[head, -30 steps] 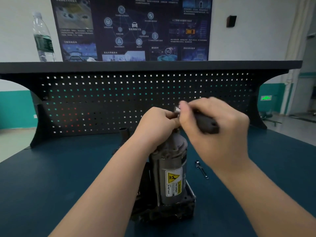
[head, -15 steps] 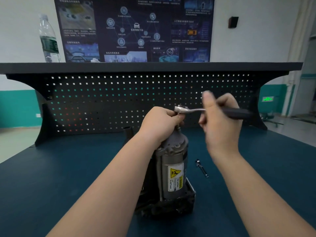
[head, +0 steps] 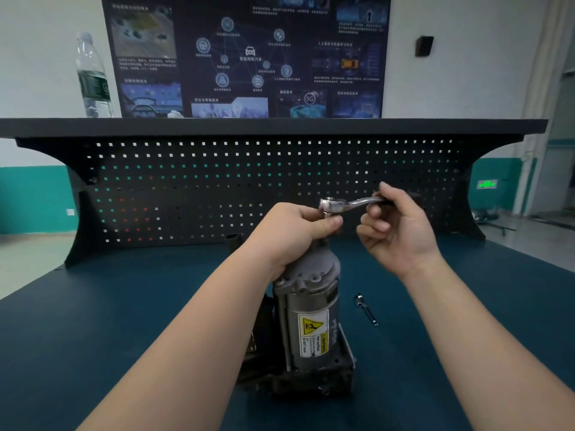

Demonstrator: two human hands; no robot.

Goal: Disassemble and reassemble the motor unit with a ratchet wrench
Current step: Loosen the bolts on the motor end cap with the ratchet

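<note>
A grey cylindrical motor unit [head: 308,318] with a yellow warning label stands upright on a dark base at the middle of the blue bench. My left hand [head: 295,231] grips the top of the motor, just under the wrench head. A chrome ratchet wrench [head: 348,204] sits with its head on the motor's top and its handle pointing right. My right hand [head: 395,225] holds the wrench's dark handle with thumb and curled fingers.
A small metal extension bar [head: 366,310] lies on the bench [head: 466,321] right of the motor. A black pegboard [head: 217,188] with a shelf stands behind, with a water bottle [head: 92,79] on the shelf at left. A dark cylinder [head: 231,241] stands behind the motor.
My right hand has swung the wrench handle from over the motor out to the right, then loosened to a lighter finger grip. My left hand stays on the motor top.
</note>
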